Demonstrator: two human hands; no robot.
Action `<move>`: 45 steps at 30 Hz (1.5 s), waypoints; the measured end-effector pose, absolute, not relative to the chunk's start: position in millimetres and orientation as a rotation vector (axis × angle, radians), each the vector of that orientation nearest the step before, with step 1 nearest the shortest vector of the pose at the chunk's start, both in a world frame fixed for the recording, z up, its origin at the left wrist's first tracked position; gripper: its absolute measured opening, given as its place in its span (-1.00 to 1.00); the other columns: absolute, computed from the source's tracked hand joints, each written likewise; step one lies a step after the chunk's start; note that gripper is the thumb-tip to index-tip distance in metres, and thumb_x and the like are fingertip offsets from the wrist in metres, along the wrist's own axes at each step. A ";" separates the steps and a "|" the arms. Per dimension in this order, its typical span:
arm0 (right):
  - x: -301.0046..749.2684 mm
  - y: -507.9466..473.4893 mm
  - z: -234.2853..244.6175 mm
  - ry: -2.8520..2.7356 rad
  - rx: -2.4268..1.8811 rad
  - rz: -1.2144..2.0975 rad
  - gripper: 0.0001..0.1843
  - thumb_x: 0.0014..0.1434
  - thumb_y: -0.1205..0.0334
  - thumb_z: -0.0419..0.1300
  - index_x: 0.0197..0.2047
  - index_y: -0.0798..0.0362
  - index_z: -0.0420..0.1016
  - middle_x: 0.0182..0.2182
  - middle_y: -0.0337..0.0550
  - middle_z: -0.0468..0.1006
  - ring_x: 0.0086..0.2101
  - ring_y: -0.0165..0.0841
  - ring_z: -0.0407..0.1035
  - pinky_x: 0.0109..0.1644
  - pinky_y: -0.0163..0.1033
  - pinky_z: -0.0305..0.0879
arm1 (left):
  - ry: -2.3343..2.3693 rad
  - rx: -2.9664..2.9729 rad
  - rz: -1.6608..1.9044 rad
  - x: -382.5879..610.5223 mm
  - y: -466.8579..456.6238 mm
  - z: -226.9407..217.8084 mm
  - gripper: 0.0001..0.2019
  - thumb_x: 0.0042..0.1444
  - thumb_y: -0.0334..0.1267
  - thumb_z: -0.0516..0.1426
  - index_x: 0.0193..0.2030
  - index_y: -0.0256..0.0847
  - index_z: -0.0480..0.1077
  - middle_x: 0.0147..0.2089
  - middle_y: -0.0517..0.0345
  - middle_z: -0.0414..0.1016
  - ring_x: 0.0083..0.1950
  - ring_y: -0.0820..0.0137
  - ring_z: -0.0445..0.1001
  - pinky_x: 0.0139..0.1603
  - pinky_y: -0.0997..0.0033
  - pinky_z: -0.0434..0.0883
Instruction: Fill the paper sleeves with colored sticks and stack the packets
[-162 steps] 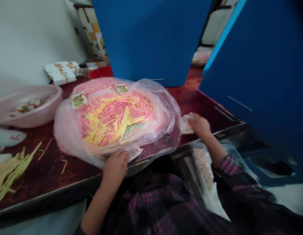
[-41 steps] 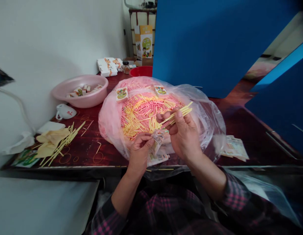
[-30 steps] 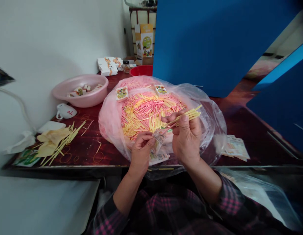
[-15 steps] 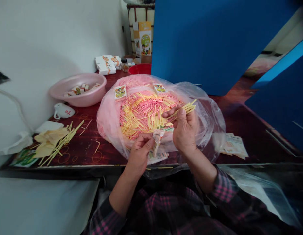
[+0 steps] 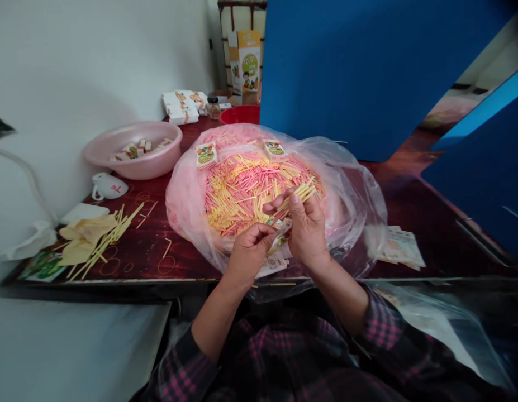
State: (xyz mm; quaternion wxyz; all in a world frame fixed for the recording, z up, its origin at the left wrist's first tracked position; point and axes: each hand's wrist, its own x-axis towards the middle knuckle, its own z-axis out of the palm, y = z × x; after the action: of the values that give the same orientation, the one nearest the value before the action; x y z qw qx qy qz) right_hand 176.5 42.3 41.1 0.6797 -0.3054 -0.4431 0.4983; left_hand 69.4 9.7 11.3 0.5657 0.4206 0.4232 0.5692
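My right hand (image 5: 305, 226) is closed around a small bunch of yellow sticks (image 5: 304, 191) that look like thin snack sticks. Pinched in my left hand (image 5: 253, 249) is a small printed packet (image 5: 281, 237), partly hidden by the fingers of both hands. The two hands are close together, with the packet between them. Beneath and behind them lies a large heap of pink and yellow sticks (image 5: 250, 195) in an open clear plastic bag (image 5: 363, 195). Two small printed boxes (image 5: 206, 156) rest on the heap's far side.
On the left stand a pink basin (image 5: 135, 167) holding small boxes, a white mug (image 5: 110, 186) on its side and loose yellow sticks (image 5: 112, 237). Flat printed packets (image 5: 403, 245) lie at right. A blue panel (image 5: 346, 78) rises behind the table.
My right hand has moved left and slightly down with the sticks, reaching the packet. My left hand has shifted slightly right, still pinching the packet.
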 end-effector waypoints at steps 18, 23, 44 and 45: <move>186.0 37.6 36.3 -0.797 -0.624 1.631 -0.61 0.08 0.02 0.42 -0.09 -0.07 0.43 -0.38 -0.39 0.58 -0.27 -0.34 0.58 -0.14 -0.17 0.53 | 0.943 0.962 1.405 72.4 7.6 6.9 -0.82 -0.13 -0.18 0.43 -0.47 -0.16 0.56 -0.39 0.21 0.51 -0.31 0.42 0.41 -0.19 0.38 0.38; 194.4 42.1 37.7 -0.838 -0.633 1.751 -0.64 0.05 -0.02 0.44 -0.20 -0.03 0.47 -0.39 -0.31 0.60 -0.24 -0.28 0.59 -0.13 -0.14 0.53 | 0.948 0.902 1.353 74.5 6.6 5.4 -0.76 -0.16 -0.13 0.45 -0.46 -0.18 0.55 -0.46 0.27 0.45 -0.42 0.49 0.33 -0.34 0.45 0.31; 268.7 -23.6 -64.7 -1.704 -1.096 0.996 -0.79 0.30 -0.01 0.21 -0.16 -0.16 0.63 -0.25 -0.11 0.69 -0.24 -0.12 0.57 -0.09 0.03 0.50 | 0.969 0.857 1.567 57.6 -6.5 -5.5 -0.74 -0.17 -0.15 0.48 -0.45 -0.17 0.54 -0.19 0.16 0.53 -0.17 0.44 0.46 -0.08 0.44 0.40; 269.1 -24.9 -55.8 -1.646 -1.098 1.037 -0.80 0.30 -0.01 0.22 -0.17 -0.15 0.62 -0.25 -0.12 0.69 -0.23 -0.14 0.57 -0.07 0.01 0.49 | 0.974 0.879 1.562 58.5 -7.3 -7.1 -0.75 -0.15 -0.14 0.47 -0.44 -0.17 0.54 -0.18 0.16 0.52 -0.15 0.42 0.46 -0.06 0.43 0.40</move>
State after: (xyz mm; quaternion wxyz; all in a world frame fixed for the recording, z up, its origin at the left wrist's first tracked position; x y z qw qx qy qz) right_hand 269.1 -24.9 -55.8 0.4384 -0.4419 -0.6621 0.4174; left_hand 58.5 -7.3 -7.1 0.5233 0.3673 0.4069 0.6524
